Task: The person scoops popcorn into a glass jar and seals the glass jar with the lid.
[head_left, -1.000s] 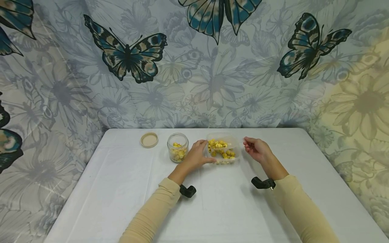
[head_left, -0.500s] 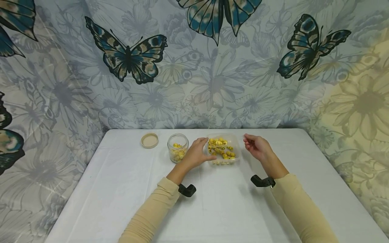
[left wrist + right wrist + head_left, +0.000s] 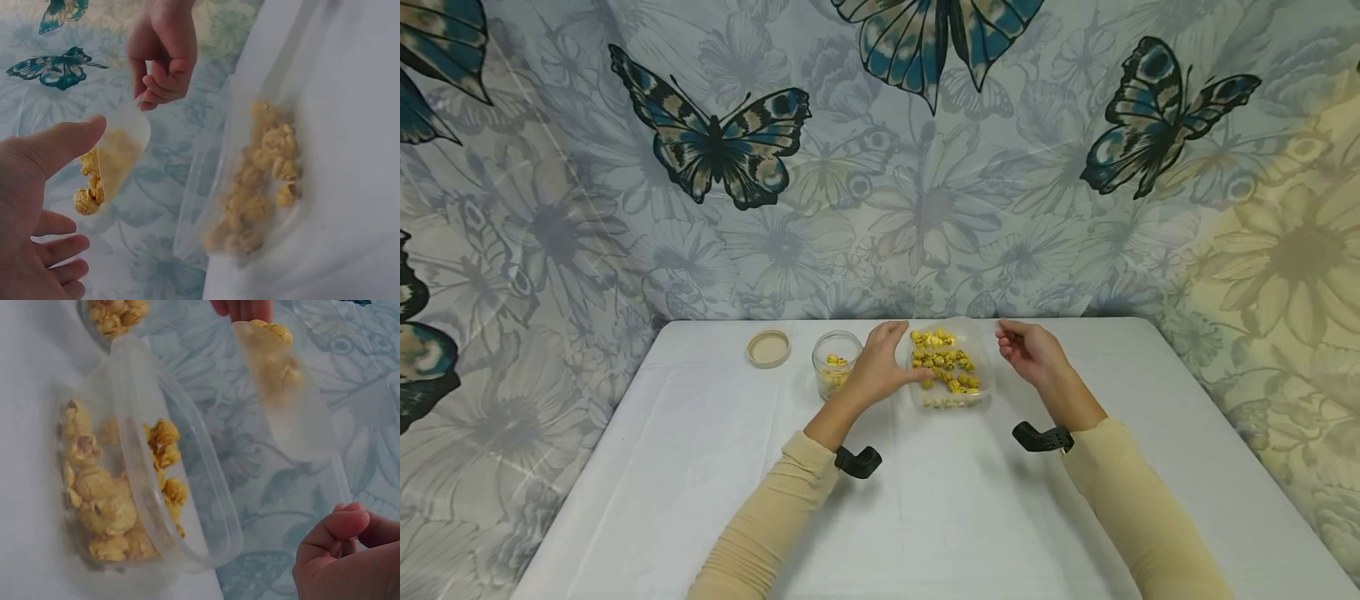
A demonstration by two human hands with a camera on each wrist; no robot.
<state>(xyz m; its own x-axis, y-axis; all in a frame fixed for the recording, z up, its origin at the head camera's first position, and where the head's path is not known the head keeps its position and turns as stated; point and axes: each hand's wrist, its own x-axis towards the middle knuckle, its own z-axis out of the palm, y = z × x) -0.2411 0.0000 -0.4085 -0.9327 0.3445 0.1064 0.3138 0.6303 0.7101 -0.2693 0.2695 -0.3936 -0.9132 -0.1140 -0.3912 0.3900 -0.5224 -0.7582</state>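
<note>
My right hand (image 3: 1033,354) pinches the thin handle of a translucent plastic scoop (image 3: 300,419). Yellow popcorn (image 3: 272,331) fills the scoop's far end, held above the container. At the scoop's other end is my left hand (image 3: 880,362), thumb and fingers spread and holding nothing; its thumb (image 3: 69,140) overlaps the scoop's edge in the left wrist view. Below stands a clear rectangular plastic container (image 3: 181,450) with more popcorn (image 3: 275,144) in it. A round glass jar (image 3: 822,385), part filled with popcorn, is left of the container, partly covered by my left hand.
A round beige lid (image 3: 768,349) lies on the white-covered table (image 3: 925,500), left of the jar. Behind the table's back edge hangs a cloth (image 3: 925,225) printed with butterflies and flowers.
Both hands have risen slightly and moved toward the back of the table. The loaded scoop has gone up with them, showing more of the container's popcorn. The jar and lid stay put.
</note>
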